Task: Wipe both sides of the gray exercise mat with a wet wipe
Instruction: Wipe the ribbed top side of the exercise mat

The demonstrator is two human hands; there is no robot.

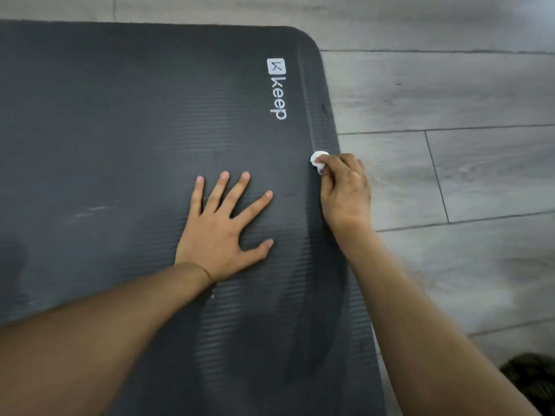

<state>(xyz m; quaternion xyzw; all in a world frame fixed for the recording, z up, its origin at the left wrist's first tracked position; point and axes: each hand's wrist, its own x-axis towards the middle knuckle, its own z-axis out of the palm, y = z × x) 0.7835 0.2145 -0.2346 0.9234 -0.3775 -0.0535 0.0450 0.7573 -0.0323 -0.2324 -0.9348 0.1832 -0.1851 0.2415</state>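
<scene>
Floor (450, 94) of gray planks carries the mat (120, 130), cut off left and below. Left hand (222, 229) presses flat on it, fingers spread. Right hand (345, 190), just beside at the mat's edge, pinches a bunched wipe (318, 160), mostly hidden by curled fingers.

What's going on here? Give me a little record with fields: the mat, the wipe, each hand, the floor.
mat: dark gray exercise mat, lying flat, ribbed surface, white "keep" logo near its far right corner
wipe: small white wet wipe, bunched, at the mat's right edge
right hand: right hand grips the wipe and holds it against the mat's edge
left hand: left hand flat on the mat, fingers spread
floor: gray wood-look planks beside the mat
</scene>
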